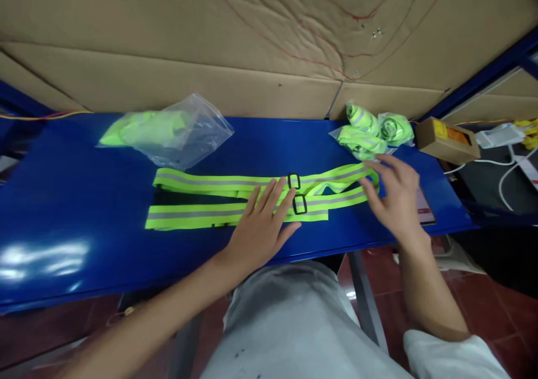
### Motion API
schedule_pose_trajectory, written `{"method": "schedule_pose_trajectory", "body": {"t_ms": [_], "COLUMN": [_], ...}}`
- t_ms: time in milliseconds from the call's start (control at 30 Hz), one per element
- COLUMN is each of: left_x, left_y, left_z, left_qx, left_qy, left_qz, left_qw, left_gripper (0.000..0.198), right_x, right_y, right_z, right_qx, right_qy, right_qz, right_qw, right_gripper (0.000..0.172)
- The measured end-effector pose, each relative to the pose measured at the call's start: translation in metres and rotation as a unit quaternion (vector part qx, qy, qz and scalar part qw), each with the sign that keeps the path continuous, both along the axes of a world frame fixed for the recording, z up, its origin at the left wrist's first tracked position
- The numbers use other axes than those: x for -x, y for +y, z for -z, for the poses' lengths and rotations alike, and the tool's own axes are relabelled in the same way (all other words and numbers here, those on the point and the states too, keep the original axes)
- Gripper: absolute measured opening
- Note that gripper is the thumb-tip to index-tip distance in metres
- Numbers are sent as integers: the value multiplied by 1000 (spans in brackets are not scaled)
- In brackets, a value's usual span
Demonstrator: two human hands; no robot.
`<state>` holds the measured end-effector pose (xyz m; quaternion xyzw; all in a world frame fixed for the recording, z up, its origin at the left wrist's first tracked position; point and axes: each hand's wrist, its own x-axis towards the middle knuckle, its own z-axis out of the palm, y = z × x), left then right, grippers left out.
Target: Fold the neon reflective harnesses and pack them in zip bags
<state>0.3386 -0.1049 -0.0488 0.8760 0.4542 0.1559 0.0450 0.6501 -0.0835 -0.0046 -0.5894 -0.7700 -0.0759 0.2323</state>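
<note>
A neon-yellow reflective strap point(197, 212) with a grey stripe lies folded in long, roughly parallel runs across the blue table. Two black buckles point(293, 181) sit near its middle, one on each run. My left hand point(263, 222) rests flat on the strap just left of the buckles, fingers stretched out. At the strap's looped right end is my right hand point(393, 194), its thumb and fingers spread apart around the loop without visibly pinching it. Part of that loop is hidden behind the fingers.
Behind the strap lies a clear plastic bag point(189, 129) with neon-yellow material inside. Bagged rolled straps point(363, 132) sit at the back right, beside a small cardboard box point(445, 141). A phone point(425, 206) lies by my right wrist. Cardboard point(269, 93) lines the table's back.
</note>
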Motion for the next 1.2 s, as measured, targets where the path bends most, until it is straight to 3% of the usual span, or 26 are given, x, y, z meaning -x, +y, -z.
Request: {"method": "schedule_pose_trajectory", "body": {"t_ms": [67, 133, 233, 333, 433, 600, 733, 867, 967, 1200], "left_x": [-1, -1, 2, 3, 3, 4, 9, 13, 14, 13], "left_y": [12, 22, 29, 30, 29, 30, 32, 32, 32, 32], "left_z": [3, 9, 19, 24, 25, 26, 28, 27, 27, 25], "left_qx": [12, 25, 37, 43, 44, 38, 35, 28, 20, 13], "left_qy": [-1, 3, 10, 12, 18, 23, 22, 32, 47, 76], "left_qz": [8, 8, 8, 13, 11, 7, 12, 16, 16, 9], "left_qw": [1000, 1000, 999, 999, 999, 999, 999, 999, 999, 997], "left_gripper": [71, 75, 75, 76, 76, 77, 75, 74, 75, 74], "right_x": [-17, -27, -25, -13, -6, -16, -33, -43, -37, -32], "right_y": [-6, -7, -4, -1, 5, 12, 10, 3, -5, -26], "right_z": [5, 13, 18, 13, 10, 15, 17, 16, 17, 24], "right_qx": [-29, -4, 16, 48, 102, 127, 101, 89, 91, 81], "right_qy": [61, 107, 87, -27, -125, -200, -233, -227, -215, -192], "right_qz": [99, 134, 73, -54, -110, -121, -122, -109, -106, -83], "right_qw": [993, 985, 993, 997, 981, 964, 959, 964, 967, 975], "right_gripper": [43, 46, 40, 32, 34, 32, 33, 30, 36, 31]}}
